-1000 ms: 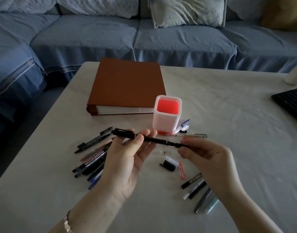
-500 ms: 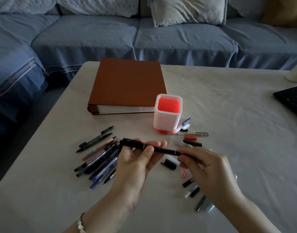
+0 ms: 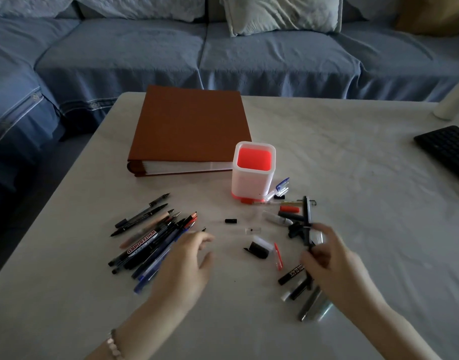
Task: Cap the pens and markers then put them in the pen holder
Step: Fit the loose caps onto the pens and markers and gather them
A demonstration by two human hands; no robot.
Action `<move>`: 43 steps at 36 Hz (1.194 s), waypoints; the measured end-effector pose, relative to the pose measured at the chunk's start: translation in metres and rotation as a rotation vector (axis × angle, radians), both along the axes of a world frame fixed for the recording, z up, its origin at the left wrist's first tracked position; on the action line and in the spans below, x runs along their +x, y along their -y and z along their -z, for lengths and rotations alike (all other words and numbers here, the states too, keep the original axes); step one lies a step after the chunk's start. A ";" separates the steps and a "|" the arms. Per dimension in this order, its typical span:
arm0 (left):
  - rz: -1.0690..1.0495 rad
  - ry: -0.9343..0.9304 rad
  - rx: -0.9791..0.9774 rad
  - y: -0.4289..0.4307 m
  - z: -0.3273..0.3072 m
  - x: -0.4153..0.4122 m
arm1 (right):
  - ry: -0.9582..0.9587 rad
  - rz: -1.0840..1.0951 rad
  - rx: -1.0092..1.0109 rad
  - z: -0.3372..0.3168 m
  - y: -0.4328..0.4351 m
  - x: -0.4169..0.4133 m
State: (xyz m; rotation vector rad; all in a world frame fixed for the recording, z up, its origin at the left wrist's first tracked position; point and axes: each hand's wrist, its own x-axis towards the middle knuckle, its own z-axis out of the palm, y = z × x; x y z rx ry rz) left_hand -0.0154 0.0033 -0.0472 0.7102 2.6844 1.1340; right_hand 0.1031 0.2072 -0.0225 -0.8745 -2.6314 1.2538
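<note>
A white pen holder [image 3: 252, 183] with a red inside stands upright near the table's middle. My right hand [image 3: 335, 266] grips a black pen [image 3: 307, 216] that points almost straight up, to the right of the holder. My left hand [image 3: 186, 263] hovers with fingers apart over a pile of uncapped pens and markers [image 3: 150, 240], among them a whiteboard marker [image 3: 141, 245]. Loose caps lie between the hands: a black cap [image 3: 258, 249], a small black cap [image 3: 230, 221] and a red clip cap [image 3: 277, 257]. More capped markers [image 3: 301, 287] lie under my right hand.
A brown binder [image 3: 189, 131] lies behind the holder. A black keyboard [image 3: 449, 149] sits at the right edge, with a white cylinder [image 3: 453, 100] behind it. A blue sofa with cushions runs along the far side of the table [image 3: 353, 178].
My left hand let go of the black pen and dropped over the pile at left. My right hand swung the pen from level to nearly upright and moved it right.
</note>
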 end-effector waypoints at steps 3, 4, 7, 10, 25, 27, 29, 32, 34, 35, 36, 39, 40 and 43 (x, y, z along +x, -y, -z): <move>-0.038 -0.131 -0.163 0.018 0.012 -0.008 | 0.040 0.074 -0.011 0.003 -0.016 0.012; -0.049 -0.151 -0.204 0.023 0.015 -0.010 | 0.069 0.090 -0.019 0.004 -0.019 0.015; -0.049 -0.163 -0.288 0.032 0.024 -0.010 | 0.146 0.118 0.017 0.011 -0.023 0.015; -0.024 -0.157 -0.368 0.035 0.029 -0.009 | 0.226 0.114 0.084 0.020 -0.021 0.012; 0.026 -0.166 -0.439 0.023 0.017 -0.013 | 0.225 -0.077 0.259 0.013 -0.008 -0.006; -0.011 -0.109 -0.353 0.023 0.013 -0.011 | 0.200 -0.145 0.262 0.011 0.000 -0.015; -0.055 -0.041 -0.274 0.021 0.007 -0.009 | 0.165 -0.201 0.268 0.013 0.008 -0.028; -0.078 -0.031 -0.211 0.019 0.002 -0.007 | 0.091 -0.237 0.273 0.021 0.018 -0.052; -0.093 -0.038 -0.197 0.020 0.000 -0.005 | 0.046 -0.273 0.298 0.027 0.024 -0.070; -0.099 -0.043 -0.190 0.020 -0.001 -0.005 | 0.036 -0.289 0.309 0.029 0.027 -0.079; -0.108 -0.046 -0.183 0.020 -0.001 -0.004 | 0.033 -0.303 0.320 0.031 0.030 -0.087; -0.140 -0.033 -0.146 0.022 -0.005 -0.002 | 0.080 -0.336 0.358 0.037 0.036 -0.109; -0.150 -0.030 -0.132 0.022 -0.006 -0.001 | 0.098 -0.350 0.373 0.038 0.038 -0.114; -0.168 -0.008 -0.091 0.022 -0.010 -0.001 | 0.143 -0.409 0.452 0.045 0.040 -0.123</move>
